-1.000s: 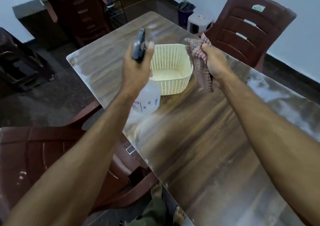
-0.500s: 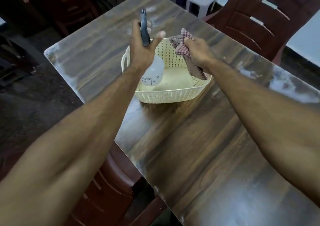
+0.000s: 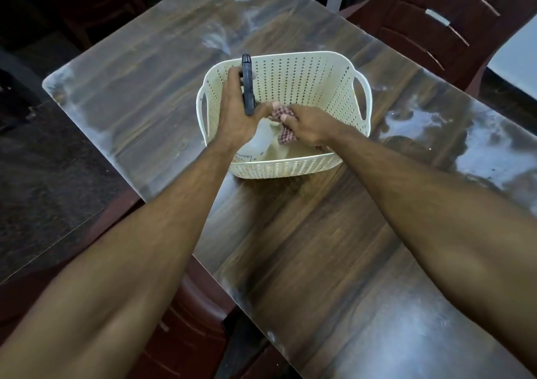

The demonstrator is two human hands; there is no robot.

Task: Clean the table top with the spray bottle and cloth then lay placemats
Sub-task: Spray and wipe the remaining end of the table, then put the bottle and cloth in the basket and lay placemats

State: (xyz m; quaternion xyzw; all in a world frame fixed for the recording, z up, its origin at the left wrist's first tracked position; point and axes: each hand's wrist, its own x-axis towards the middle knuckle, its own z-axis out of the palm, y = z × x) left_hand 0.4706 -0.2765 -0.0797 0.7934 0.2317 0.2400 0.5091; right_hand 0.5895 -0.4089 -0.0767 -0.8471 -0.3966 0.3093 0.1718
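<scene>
Centrally, both hands sit inside the cream basket point(image 3: 334, 68) — left hand point(image 3: 236, 117) gripping the spray bottle point(image 3: 255, 143), right hand point(image 3: 308, 124) clutching the checked cloth point(image 3: 286, 136) (bunched). Table point(image 3: 305, 248) edges lie upper left; bare wood fills lower right.

**Spray bottle and cloth inside the basket**

The spray bottle point(image 3: 255, 143), translucent white with a dark trigger head, is held tilted inside the cream perforated basket point(image 3: 325, 79). The red-and-white checked cloth point(image 3: 286, 134) is bunched just beside it, above the glossy wood-grain table top point(image 3: 305, 248).
</scene>
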